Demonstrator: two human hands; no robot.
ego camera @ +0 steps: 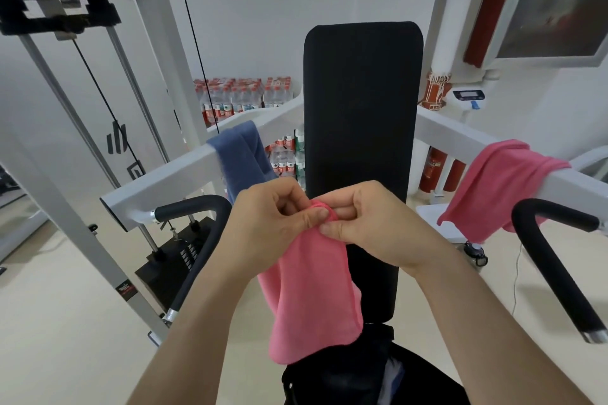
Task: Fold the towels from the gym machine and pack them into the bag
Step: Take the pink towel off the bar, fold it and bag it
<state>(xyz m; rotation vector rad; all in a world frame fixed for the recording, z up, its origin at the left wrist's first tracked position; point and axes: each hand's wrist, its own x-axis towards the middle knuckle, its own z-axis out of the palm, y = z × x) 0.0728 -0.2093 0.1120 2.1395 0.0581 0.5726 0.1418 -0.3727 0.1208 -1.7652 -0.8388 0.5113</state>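
Both hands, the left hand (pixel 273 223) and right hand (pixel 371 227), are pinching the pink towel (pixel 312 289) by its top edge, mid-fold; next, it is probably needing halving before dropping into the black bag (pixel 345 378) at 6 o'clock.

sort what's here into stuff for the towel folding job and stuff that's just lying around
For the job:
pink towel held in left hand and right hand
blue towel on the machine arm
second pink towel on the other arm
black bag below

Just lying about:
water bottles
fire extinguishers
scale
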